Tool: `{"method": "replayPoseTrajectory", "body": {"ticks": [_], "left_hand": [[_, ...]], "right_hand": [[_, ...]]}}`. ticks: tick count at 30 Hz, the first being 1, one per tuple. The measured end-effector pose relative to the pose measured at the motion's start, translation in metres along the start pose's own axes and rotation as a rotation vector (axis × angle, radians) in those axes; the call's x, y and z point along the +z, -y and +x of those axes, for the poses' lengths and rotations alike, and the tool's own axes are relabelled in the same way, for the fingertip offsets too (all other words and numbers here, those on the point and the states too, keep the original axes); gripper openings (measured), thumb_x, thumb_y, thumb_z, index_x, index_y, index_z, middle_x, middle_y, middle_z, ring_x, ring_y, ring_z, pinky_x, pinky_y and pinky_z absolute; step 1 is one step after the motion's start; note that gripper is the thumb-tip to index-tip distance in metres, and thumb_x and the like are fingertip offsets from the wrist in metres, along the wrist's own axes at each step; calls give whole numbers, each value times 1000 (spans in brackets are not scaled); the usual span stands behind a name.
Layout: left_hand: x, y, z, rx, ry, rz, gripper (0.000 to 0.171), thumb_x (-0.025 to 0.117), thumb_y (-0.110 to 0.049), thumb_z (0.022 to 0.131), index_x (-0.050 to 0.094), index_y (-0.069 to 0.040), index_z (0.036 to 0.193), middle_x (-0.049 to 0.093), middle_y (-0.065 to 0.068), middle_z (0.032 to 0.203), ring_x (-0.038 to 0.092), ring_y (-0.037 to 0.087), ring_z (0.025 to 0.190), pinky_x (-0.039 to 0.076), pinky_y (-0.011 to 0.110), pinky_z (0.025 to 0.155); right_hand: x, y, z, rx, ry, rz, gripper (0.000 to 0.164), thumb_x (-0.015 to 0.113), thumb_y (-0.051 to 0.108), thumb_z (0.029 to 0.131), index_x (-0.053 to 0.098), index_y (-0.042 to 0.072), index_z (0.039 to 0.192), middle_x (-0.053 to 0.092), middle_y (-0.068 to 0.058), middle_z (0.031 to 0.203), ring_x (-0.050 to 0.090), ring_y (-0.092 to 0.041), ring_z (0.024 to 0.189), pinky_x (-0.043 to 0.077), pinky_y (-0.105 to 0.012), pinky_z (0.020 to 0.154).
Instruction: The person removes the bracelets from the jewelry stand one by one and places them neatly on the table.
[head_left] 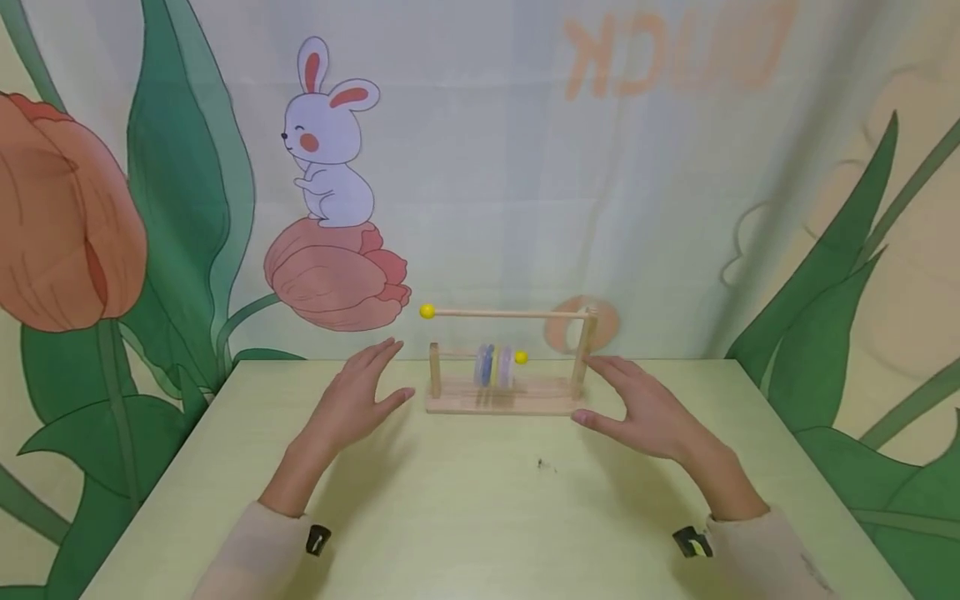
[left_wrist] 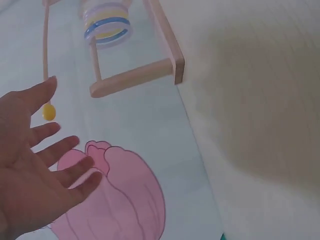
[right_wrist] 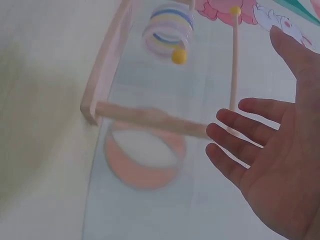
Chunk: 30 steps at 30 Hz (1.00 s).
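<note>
A wooden rack (head_left: pixel 540 407) stands at the far side of the table, with a short left post (head_left: pixel 435 371) and a taller right post (head_left: pixel 582 358). From the tall post a bare upper rod (head_left: pixel 502 314) reaches left to a yellow ball (head_left: pixel 427 311). Several pale, blue and yellow rings (head_left: pixel 495 367) hang on the lower rod, beside a second yellow ball (head_left: pixel 521 357). My left hand (head_left: pixel 352 400) is held left of the rack, fingers spread and holding nothing. My right hand (head_left: pixel 645 408), also spread and without anything in it, has its fingertips right by the tall post.
The pale table (head_left: pixel 480 517) reaches back to a printed curtain (head_left: pixel 480 167) with a rabbit and tulips, close behind the rack. Small dark marks (head_left: pixel 543 464) show on the tabletop in front of it. Black bands (head_left: pixel 318 540) sit at both wrists.
</note>
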<state>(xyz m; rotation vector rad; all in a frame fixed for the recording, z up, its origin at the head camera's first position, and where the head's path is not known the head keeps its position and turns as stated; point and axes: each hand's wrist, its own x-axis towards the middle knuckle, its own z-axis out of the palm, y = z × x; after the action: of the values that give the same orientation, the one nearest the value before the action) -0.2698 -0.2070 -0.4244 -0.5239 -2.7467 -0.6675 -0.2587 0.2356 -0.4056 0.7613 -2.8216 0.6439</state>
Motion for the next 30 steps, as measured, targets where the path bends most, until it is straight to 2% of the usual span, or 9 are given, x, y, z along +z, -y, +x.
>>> {"method": "replayPoseTrajectory", "body": {"ticks": [3, 6, 10, 13, 19, 25, 30], "left_hand": [[10, 0, 7, -16, -45, -94, 74, 75, -37, 101, 42, -10, 162, 41, 14, 165, 37, 39, 152, 37, 62, 120], [19, -2, 16, -22, -57, -173, 72, 75, -34, 101, 43, -10, 161, 43, 14, 164, 39, 37, 151, 37, 59, 121], [30, -7, 32, -7, -70, -274, 69, 76, -25, 101, 44, -6, 159, 46, 16, 161, 41, 38, 151, 35, 57, 122], [37, -11, 41, -17, -105, -337, 66, 76, -21, 101, 46, -4, 157, 49, 18, 158, 45, 39, 148, 37, 57, 121], [52, -11, 54, -55, -156, -411, 61, 75, -21, 101, 51, -2, 153, 53, 18, 153, 51, 40, 141, 47, 58, 112], [70, -1, 60, -108, -162, -444, 56, 71, -23, 104, 52, -3, 153, 54, 17, 152, 52, 38, 140, 49, 55, 109], [75, 0, 61, -120, -153, -501, 50, 68, -21, 106, 54, -5, 151, 57, 15, 150, 57, 36, 137, 50, 56, 109]], "right_hand": [[17, 4, 13, -14, 15, 45, 96, 70, 67, 94, 36, 14, 166, 37, -12, 168, 35, -39, 154, 36, -68, 118], [34, 6, 24, -17, 9, 92, 97, 71, 66, 93, 34, 15, 167, 33, -10, 171, 31, -39, 156, 34, -68, 118], [52, 5, 40, -28, -44, 118, 95, 74, 61, 94, 36, 13, 166, 35, -11, 170, 30, -39, 156, 34, -69, 118], [65, 4, 52, -49, -97, 97, 91, 77, 55, 94, 39, 8, 163, 38, -15, 167, 33, -39, 154, 35, -67, 118], [88, 4, 71, -58, -130, 114, 83, 80, 42, 96, 43, 6, 161, 40, -15, 166, 35, -40, 152, 35, -66, 118], [100, 8, 84, -64, -148, 121, 81, 82, 34, 95, 43, 7, 161, 41, -15, 165, 36, -39, 152, 35, -61, 121], [108, 11, 91, -45, -164, 135, 79, 81, 32, 97, 43, 9, 161, 41, -16, 165, 37, -41, 152, 35, -62, 121]]}}
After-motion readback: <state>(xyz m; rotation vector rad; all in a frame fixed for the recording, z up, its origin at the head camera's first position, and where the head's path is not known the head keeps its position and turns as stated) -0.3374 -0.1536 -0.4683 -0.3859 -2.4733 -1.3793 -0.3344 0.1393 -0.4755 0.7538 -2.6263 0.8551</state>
